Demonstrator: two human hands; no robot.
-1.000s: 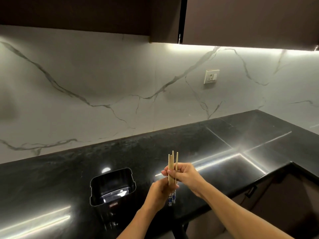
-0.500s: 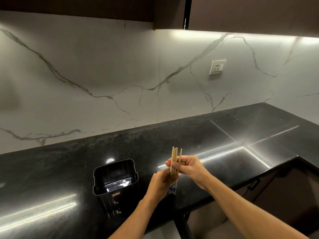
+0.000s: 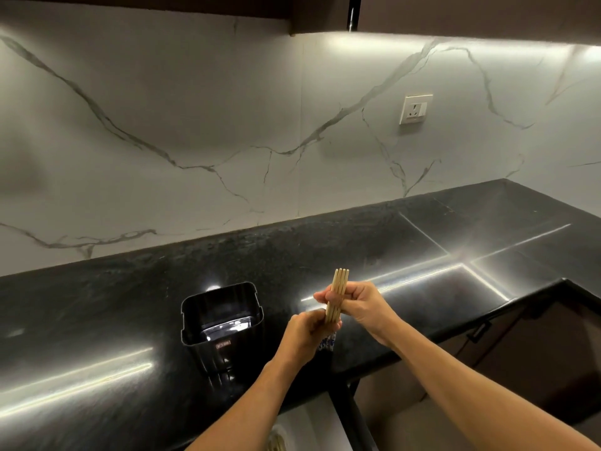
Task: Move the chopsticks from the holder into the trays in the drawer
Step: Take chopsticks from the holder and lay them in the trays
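Black ribbed plastic holder (image 3: 221, 315) stands on the glossy black stone counter (image 3: 422, 255); no sticks show in it. Just right of it, the left hand (image 3: 304, 333) curls round the lower end of the bundle of pale wooden chopsticks (image 3: 338, 294), which is upright over the counter edge. The right hand (image 3: 361, 304) wraps the bundle's middle. Step, as judged: squaring the bundle. Next move probably calls for lowering it flat into a drawer tray, which is not clearly in view.

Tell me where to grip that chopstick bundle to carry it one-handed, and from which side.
Wrap the bare wooden middle of the chopsticks from the right, where the right hand pinches them. They stand nearly upright, side by side with top ends level; the left hand covers the patterned lower ends.
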